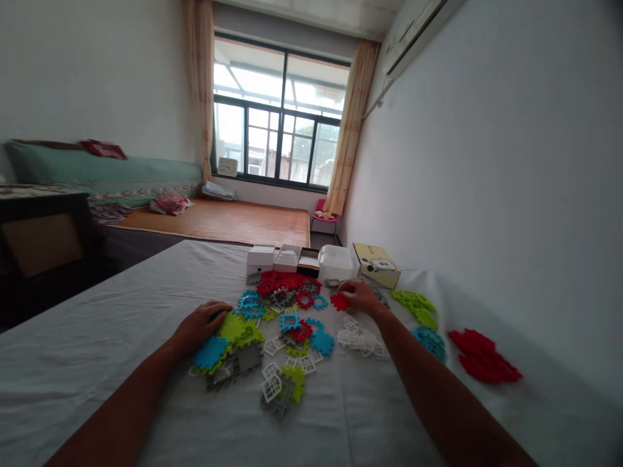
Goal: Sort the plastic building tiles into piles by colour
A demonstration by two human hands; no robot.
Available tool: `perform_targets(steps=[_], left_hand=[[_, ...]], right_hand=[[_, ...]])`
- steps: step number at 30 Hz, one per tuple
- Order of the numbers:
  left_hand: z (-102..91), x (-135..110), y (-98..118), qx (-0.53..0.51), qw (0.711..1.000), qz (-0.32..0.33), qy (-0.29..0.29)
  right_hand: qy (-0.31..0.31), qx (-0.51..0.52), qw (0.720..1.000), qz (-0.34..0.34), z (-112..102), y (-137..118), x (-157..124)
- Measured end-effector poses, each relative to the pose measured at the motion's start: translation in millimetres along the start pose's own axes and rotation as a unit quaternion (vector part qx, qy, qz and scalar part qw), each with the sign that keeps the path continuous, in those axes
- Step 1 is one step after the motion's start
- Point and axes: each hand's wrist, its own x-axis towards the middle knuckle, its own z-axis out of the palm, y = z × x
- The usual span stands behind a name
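Daylight glares through the window [280, 111], the foreground dimmer.

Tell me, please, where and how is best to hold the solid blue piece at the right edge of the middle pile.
I would pinch the toothed near-right edge of the solid blue piece, coming from the near right with the right hand. That edge borders bare cloth, while a red piece sits close on its far-left side.
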Motion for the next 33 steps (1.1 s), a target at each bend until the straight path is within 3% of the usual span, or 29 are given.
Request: perform_targets(steps=[4,8,11,14,17,19,24,28,30,33], left_hand=[[1.4,4.0,-5.0,0.009,1.0,0.002,-0.008],[4.0,6.4,-10.0,0.005,1.0,-0.008,-0.011],[4.2,7.5,-11.1,-0.005,1.0,-0.021,-0.01],[0.9,7.0,-5.9,-0.006,0.999,-0.039,0.001],[-5.1,3.0,5.8,0.001,0.998,-0.06,0.004],[-8.8,-0.2,14.2,0.0,0.998,-0.062,0.0],[-15.8,-0.2,24.8,-0.025,0.998,-0.053,-0.017],[-18.9,2.6,29.6,-0.019,0.996,-0.052,-0.072],[-17.6,0.8,32.6,0.0,0.996,-0.037,-0.078],[-12.5,-7.6,34.8,0.033,0.997,-0.028,-0.06]], right_hand=[[0.113,-0.064,0.988,0.087,-86.9,47.1,-40.8],[0.215,-0.15,0.945,0.195,-157.2,106.9,-124.1],[0.245,-0.228,0.908,0.252,-180.7,147.6,-181.1],[0.245,-0.251,0.9,0.259,-185.3,170.9,-208.8],[0.241,-0.253,0.908,0.231,-177.5,168.8,-204.4],[0.216,-0.23,0.93,0.189,-165.0,149.6,-189.4],[0.07,-0.111,0.991,0.005,-111.7,45.0,-147.3],[-0.067,-0.051,0.987,-0.138,-55.2,-35.1,-124.6],[-0.109,-0.051,0.981,-0.154,-24.8,-55.5,-114.4],[-0.117,-0.066,0.984,-0.119,18.3,-67.1,-100.6]])
